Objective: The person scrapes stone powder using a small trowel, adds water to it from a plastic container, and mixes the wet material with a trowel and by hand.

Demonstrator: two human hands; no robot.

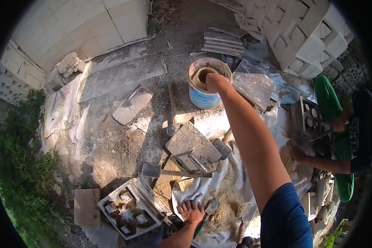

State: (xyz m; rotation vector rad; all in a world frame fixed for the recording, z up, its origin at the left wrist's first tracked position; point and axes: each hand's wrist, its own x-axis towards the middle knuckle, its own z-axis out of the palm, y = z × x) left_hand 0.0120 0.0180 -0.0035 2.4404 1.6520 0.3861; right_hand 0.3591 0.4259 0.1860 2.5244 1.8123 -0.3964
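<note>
My right hand [218,83] reaches far forward and grips the rim of a small round pot [203,77]. That pot sits within the mouth of a blue-and-white bucket [205,99], and its inside looks brown. Low in the view, my left hand [191,211] lies on a white sack with its fingers stretched out, holding nothing I can see. Close beside it are a small trowel [212,206] and a heap of sandy material [227,215]. To its left stands a pale mould [130,208] with a star shape and several blocks inside.
Flat plasterer's trowels lie on the ground [132,104] and on a board [193,146]. A long-handled tool [172,111] lies between them. Stacked patterned blocks [306,33] stand behind. At right, a person in green trousers [332,103] works over another mould [308,113].
</note>
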